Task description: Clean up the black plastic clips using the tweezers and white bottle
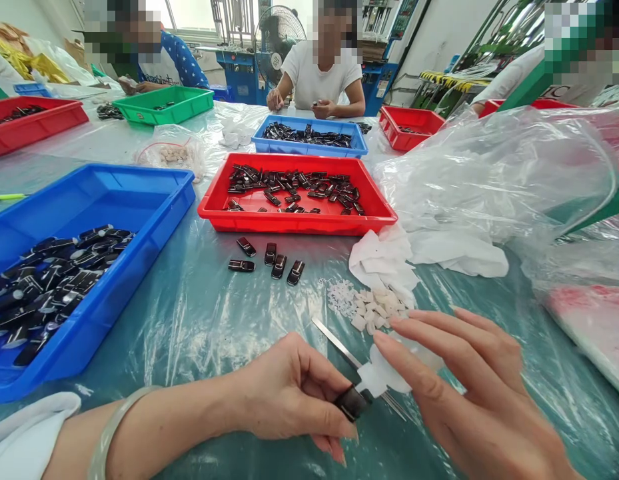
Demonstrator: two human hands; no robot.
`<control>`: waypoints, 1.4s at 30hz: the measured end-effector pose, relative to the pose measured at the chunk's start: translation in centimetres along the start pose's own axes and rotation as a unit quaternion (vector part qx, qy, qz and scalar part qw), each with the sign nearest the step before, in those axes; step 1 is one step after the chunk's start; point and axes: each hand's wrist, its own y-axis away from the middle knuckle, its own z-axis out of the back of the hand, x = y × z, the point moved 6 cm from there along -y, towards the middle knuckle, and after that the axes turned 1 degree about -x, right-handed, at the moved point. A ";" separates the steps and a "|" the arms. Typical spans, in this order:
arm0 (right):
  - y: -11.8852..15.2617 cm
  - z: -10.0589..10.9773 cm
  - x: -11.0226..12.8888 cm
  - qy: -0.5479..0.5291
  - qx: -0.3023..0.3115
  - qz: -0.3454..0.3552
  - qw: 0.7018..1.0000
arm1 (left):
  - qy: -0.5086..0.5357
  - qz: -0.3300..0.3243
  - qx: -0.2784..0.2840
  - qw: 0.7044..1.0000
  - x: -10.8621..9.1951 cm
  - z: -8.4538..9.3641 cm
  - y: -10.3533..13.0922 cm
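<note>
hands work low and close to the camera, over a surface point(229, 313) covered in clear plastic film. left hand point(289, 393): grip closed, thumb and forefinger pinching a small black part point(352, 403) at its near end. right hand point(469, 387): fingers extended and mostly straight, fingertips resting on a white cloth pad point(382, 377) that lies against the black part; whether the thumb closes under the pad cannot be told. a pair of metal tweezers point(336, 343) runs diagonally beneath the pad, its far end resting on the film.

location of the worked item: the black part sits between the two hands, just above the surface, near the bottom centre of the view.

surroundings: a heap of small white pieces point(372, 307) lies just beyond the right fingertips. five loose black parts point(269, 257) lie in front of a red tray point(296, 220) of similar parts. a blue tray point(104, 193) with more black parts stands to the left. crumpled clear bags point(489, 173) fill the right side. other people sit at the far edge of the surface.

risk assessment:
- the pinch covers only one end of the black part; pressure from the pad could twist it out of the grip.
- the tweezers lie under the working hand; a sweep of the fingers could knock them or scatter the white pieces.
- the film is slack and wrinkled; a dropped part could slide or hide in a fold.
</note>
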 end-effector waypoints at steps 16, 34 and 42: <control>0.3 0.0 0.1 -0.024 -0.005 0.009 1.000 | 0.007 0.004 0.006 1.000 0.0 -0.2 0.0; 1.1 0.1 -0.1 -0.037 0.034 0.024 0.998 | 0.021 0.014 0.006 1.000 -0.1 -0.3 0.0; 1.1 0.5 0.1 -0.058 0.021 0.033 0.998 | 0.023 0.018 0.005 1.000 0.0 -0.3 0.1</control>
